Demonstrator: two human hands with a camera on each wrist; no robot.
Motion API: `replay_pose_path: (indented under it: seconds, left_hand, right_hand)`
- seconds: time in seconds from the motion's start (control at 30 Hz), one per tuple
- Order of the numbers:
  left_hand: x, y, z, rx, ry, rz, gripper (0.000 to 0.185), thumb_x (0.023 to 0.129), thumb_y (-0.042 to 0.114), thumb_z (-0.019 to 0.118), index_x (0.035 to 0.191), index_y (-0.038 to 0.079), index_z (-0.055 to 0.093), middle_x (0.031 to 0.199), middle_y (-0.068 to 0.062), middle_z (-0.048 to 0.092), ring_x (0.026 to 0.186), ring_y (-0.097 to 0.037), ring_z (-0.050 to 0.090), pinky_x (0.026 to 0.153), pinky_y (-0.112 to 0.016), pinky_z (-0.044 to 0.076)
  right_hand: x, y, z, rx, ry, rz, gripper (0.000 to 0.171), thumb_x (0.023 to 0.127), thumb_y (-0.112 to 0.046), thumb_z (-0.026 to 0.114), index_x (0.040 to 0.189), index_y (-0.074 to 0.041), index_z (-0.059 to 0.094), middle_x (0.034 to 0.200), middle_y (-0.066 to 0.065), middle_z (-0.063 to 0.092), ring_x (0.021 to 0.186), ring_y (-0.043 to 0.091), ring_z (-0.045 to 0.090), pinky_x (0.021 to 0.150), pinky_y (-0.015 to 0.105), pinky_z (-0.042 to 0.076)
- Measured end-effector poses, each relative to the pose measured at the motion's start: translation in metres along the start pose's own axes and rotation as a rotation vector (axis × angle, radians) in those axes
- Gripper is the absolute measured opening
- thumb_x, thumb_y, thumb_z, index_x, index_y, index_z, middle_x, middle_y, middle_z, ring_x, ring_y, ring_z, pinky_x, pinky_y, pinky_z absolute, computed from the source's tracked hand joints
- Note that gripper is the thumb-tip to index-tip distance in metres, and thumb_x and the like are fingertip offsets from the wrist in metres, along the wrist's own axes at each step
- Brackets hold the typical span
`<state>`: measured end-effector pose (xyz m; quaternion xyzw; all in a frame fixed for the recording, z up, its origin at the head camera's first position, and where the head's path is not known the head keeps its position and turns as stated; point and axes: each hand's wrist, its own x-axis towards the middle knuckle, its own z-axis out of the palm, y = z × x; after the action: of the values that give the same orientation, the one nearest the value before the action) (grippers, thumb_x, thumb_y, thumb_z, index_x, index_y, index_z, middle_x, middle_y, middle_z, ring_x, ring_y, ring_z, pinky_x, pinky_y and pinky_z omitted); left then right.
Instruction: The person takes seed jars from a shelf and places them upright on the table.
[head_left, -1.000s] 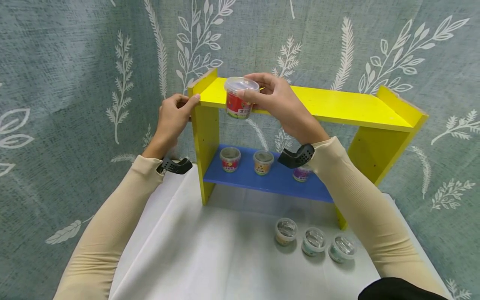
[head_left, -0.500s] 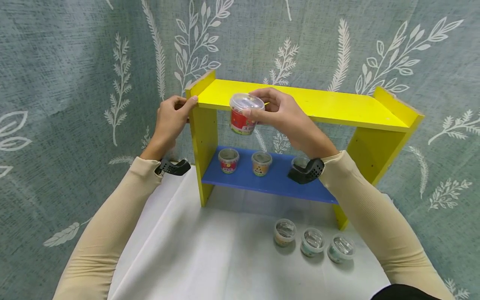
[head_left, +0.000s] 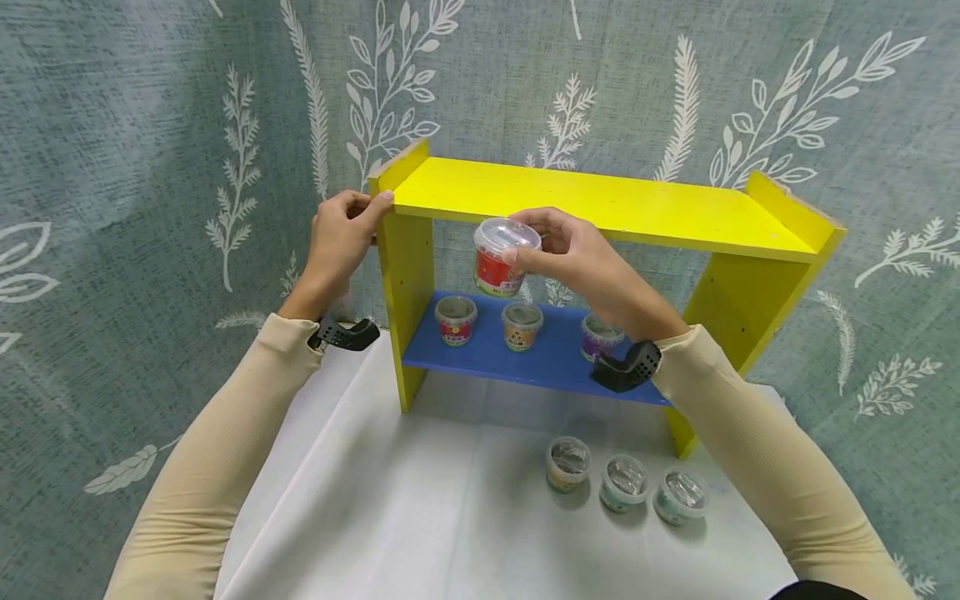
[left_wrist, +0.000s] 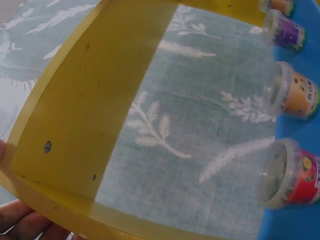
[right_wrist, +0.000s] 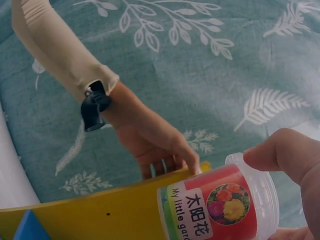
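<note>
Holding a small red cup [head_left: 501, 257] by its clear lid, the right hand [head_left: 577, 258] pinches the rim between thumb and curled fingers; the cup hangs upright in the air, just below the front edge of the yellow top board [head_left: 600, 204] and above the blue lower board [head_left: 540, 358]. In the right wrist view the cup [right_wrist: 220, 210] shows a flower label, with the thumb [right_wrist: 285, 155] lying over the lid. The left hand [head_left: 341, 237] grips the top left corner of the shelf unit, fingers curled round the yellow side panel [head_left: 408, 283]. Three lidded cups stand in a row along the blue board: a red one [head_left: 455, 319] near its left end, an orange one [head_left: 522, 325] beside it, and a purple one [head_left: 600, 336] further right, partly hidden behind the right wrist. On the white table [head_left: 420, 517], three more cups [head_left: 626, 482] sit in a row near the shelf's right leg. Judged from this pose, a good result depends on keeping the cup level, passing it clear of the top board's front edge, and keeping the left hand's brace on the corner firm.
</note>
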<state>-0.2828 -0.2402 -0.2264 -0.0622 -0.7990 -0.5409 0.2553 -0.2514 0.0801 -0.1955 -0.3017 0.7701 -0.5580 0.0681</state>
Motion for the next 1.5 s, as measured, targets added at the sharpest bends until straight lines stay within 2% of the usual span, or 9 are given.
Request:
replay_pose_path:
  seconds: [0.17, 0.3, 0.57, 0.87, 1.13, 1.3, 1.5]
  left_hand:
    - [0.000, 0.000, 0.000, 0.003, -0.001, 0.010, 0.054, 0.099, 0.054, 0.062, 0.120, 0.004, 0.067, 0.109, -0.007, 0.065, 0.092, -0.018, 0.061, 0.083, -0.031, 0.053]
    - [0.001, 0.000, 0.000, 0.002, -0.005, 0.004, 0.055, 0.099, 0.055, 0.062, 0.121, 0.005, 0.066, 0.110, -0.007, 0.065, 0.093, -0.018, 0.061, 0.085, -0.033, 0.053]
    - [0.000, -0.002, -0.001, -0.001, -0.010, 0.005, 0.055, 0.099, 0.055, 0.061, 0.122, 0.005, 0.066, 0.112, -0.008, 0.065, 0.093, -0.018, 0.061, 0.084, -0.031, 0.053]
    - [0.000, -0.002, -0.001, -0.011, -0.006, 0.007, 0.053, 0.100, 0.054, 0.061, 0.120, 0.005, 0.066, 0.110, -0.007, 0.065, 0.093, -0.018, 0.061, 0.083, -0.031, 0.053]
    - [0.001, -0.002, 0.000, -0.007, -0.010, 0.003, 0.054, 0.100, 0.054, 0.061, 0.121, 0.005, 0.065, 0.110, -0.006, 0.064, 0.093, -0.017, 0.060, 0.083, -0.030, 0.052]
    - [0.001, -0.001, 0.000, -0.011, -0.014, 0.004, 0.053, 0.100, 0.054, 0.061, 0.120, 0.005, 0.066, 0.110, -0.006, 0.064, 0.093, -0.017, 0.060, 0.083, -0.030, 0.052]
    - [0.001, 0.000, 0.000, -0.013, -0.017, -0.002, 0.054, 0.100, 0.054, 0.062, 0.122, 0.005, 0.066, 0.112, -0.007, 0.064, 0.093, -0.017, 0.060, 0.083, -0.030, 0.052]
  right_hand:
    - [-0.004, 0.009, 0.001, -0.071, 0.017, 0.012, 0.063, 0.094, -0.035, 0.076, 0.147, -0.016, 0.049, 0.129, 0.007, 0.062, 0.113, 0.026, 0.059, 0.103, 0.043, 0.049]
    - [-0.007, 0.016, 0.002, -0.072, 0.031, 0.027, 0.062, 0.094, -0.036, 0.077, 0.147, -0.017, 0.051, 0.127, 0.008, 0.061, 0.111, 0.030, 0.058, 0.097, 0.043, 0.049]
    - [-0.015, 0.032, 0.003, -0.066, 0.014, 0.037, 0.061, 0.094, -0.034, 0.077, 0.146, -0.016, 0.051, 0.127, 0.010, 0.061, 0.111, 0.031, 0.059, 0.104, 0.047, 0.045]
    - [-0.022, 0.049, 0.008, -0.090, 0.000, 0.056, 0.058, 0.094, -0.028, 0.077, 0.145, -0.014, 0.052, 0.129, 0.009, 0.061, 0.115, 0.027, 0.059, 0.102, 0.047, 0.049]
    - [-0.029, 0.059, 0.013, -0.108, -0.028, 0.062, 0.059, 0.092, -0.027, 0.079, 0.143, -0.016, 0.052, 0.127, 0.008, 0.060, 0.114, 0.028, 0.060, 0.091, 0.046, 0.054]
    - [-0.035, 0.065, 0.015, -0.113, -0.031, 0.085, 0.059, 0.091, -0.028, 0.081, 0.141, -0.017, 0.053, 0.126, 0.007, 0.062, 0.115, 0.028, 0.061, 0.094, 0.049, 0.053]
    - [-0.039, 0.073, 0.015, -0.125, -0.034, 0.099, 0.059, 0.091, -0.031, 0.081, 0.142, -0.018, 0.053, 0.126, 0.005, 0.064, 0.117, 0.024, 0.061, 0.096, 0.048, 0.053]
